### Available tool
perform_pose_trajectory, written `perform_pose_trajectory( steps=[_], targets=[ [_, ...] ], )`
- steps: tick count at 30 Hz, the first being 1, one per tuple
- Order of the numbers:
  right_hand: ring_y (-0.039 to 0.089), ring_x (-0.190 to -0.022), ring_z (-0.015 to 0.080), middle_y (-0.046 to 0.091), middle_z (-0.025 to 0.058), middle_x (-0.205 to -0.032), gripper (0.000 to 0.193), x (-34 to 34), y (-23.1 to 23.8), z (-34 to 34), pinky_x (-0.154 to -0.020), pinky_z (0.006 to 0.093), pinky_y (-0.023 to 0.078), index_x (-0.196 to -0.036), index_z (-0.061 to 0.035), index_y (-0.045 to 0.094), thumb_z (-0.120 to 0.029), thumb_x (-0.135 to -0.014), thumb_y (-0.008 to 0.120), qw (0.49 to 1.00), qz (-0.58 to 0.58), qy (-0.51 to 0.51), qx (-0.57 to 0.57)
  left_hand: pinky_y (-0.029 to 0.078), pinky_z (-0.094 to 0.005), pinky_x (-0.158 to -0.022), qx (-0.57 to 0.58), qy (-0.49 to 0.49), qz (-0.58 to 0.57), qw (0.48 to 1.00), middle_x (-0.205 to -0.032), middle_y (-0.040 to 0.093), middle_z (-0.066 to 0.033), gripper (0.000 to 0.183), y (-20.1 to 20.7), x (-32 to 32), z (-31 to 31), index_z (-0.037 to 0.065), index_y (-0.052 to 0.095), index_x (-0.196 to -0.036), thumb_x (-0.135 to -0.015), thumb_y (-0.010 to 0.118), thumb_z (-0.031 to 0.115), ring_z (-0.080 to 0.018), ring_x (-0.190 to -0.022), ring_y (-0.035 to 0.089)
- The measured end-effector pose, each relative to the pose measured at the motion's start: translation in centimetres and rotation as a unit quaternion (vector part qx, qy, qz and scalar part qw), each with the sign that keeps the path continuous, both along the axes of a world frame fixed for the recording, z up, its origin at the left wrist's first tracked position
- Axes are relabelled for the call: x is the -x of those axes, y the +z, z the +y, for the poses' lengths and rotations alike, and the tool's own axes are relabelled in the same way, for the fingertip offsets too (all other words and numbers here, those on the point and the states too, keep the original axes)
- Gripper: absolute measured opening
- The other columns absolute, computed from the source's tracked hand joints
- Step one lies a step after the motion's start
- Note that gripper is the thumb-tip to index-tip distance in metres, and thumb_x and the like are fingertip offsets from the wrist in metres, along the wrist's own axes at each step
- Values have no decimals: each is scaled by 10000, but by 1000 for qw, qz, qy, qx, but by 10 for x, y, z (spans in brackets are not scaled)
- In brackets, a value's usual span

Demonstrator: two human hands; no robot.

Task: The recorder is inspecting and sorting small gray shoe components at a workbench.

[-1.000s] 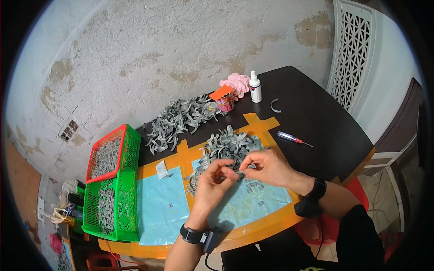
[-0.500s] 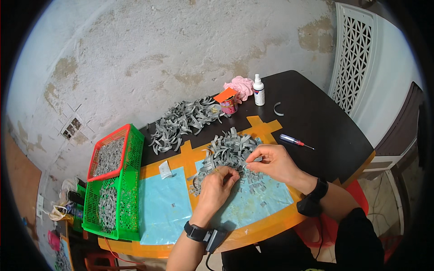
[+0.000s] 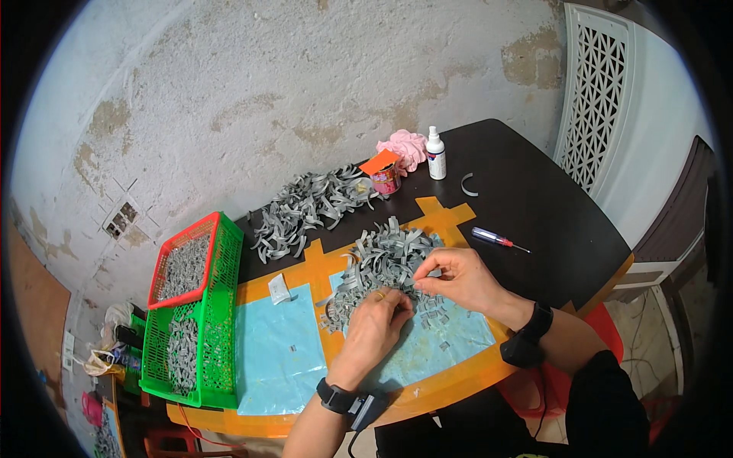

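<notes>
A heap of grey curved strips (image 3: 385,256) lies on the tabletop in front of me, with small grey pieces (image 3: 431,315) scattered at its near edge. My left hand (image 3: 374,328) rests low over the near side of the heap, thumb and fingertips drawn together. To its right, my right hand (image 3: 462,278) is closed in a pinch at the heap's right edge. Whatever either pinch holds is too small or too hidden to name. The fingertips of the two hands are close together but apart.
Blue sheets (image 3: 279,351) are fixed down with orange tape (image 3: 445,216). A green basket (image 3: 221,328) with a red basket (image 3: 206,282) stands left. Behind are another strip pile (image 3: 305,206), a tin (image 3: 387,182), a pink cloth (image 3: 405,147) and a white spray bottle (image 3: 436,156). A screwdriver (image 3: 492,237) lies right.
My left hand has shifted slightly right and up, nearer to the right fingertips. My right hand has moved only a little and stays pinched.
</notes>
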State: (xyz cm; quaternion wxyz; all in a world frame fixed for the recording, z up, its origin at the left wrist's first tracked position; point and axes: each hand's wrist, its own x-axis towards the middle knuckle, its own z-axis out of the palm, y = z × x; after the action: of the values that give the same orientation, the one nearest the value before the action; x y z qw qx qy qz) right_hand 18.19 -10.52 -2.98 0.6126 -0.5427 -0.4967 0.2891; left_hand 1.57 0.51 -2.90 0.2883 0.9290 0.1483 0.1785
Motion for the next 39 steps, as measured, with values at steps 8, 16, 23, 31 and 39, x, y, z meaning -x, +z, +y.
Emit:
perform_pose_trajectory(
  steps=[8,16,23,31,39],
  targets=[
    [591,-713,68,633,43,-839,98,2,8,-3,-624,208,486,-919,25,631,2,-827,655,998,69,7,3,536,-234,-744,537,43,-172,825,-929,673,-72,176,2,-1,4,13,647,-1039,-865,622,15,-122,-816,638],
    [604,-760,79,637,58,-875,133,2,13,-6,-669,213,502,-956,40,633,16,-827,651,997,76,15,6,555,-265,-790,616,43,-186,764,-968,670,-109,208,9,-2,-4,0,626,-1084,-879,603,19,-168,-866,659],
    [597,-738,61,643,37,-865,131,4,10,-4,-647,196,494,-954,26,633,-15,-833,659,997,79,24,-7,553,-272,-796,589,58,-179,786,-974,669,-115,212,7,-2,-5,-5,624,-1087,-876,601,3,-181,-892,660],
    [604,-759,72,630,42,-888,97,6,5,-2,-655,202,500,-924,27,637,6,-830,648,998,55,36,-19,553,-272,-792,584,16,-190,789,-953,674,-134,140,5,-2,-7,-19,633,-996,-857,622,-8,-183,-868,666],
    [594,-803,91,602,47,-890,107,7,12,-5,-642,204,482,-915,-6,658,5,-808,659,992,-114,0,-48,554,-277,-786,559,16,-188,808,-939,676,-139,120,5,-2,-8,-24,639,-964,-844,637,-17,-187,-862,668]
  ],
)
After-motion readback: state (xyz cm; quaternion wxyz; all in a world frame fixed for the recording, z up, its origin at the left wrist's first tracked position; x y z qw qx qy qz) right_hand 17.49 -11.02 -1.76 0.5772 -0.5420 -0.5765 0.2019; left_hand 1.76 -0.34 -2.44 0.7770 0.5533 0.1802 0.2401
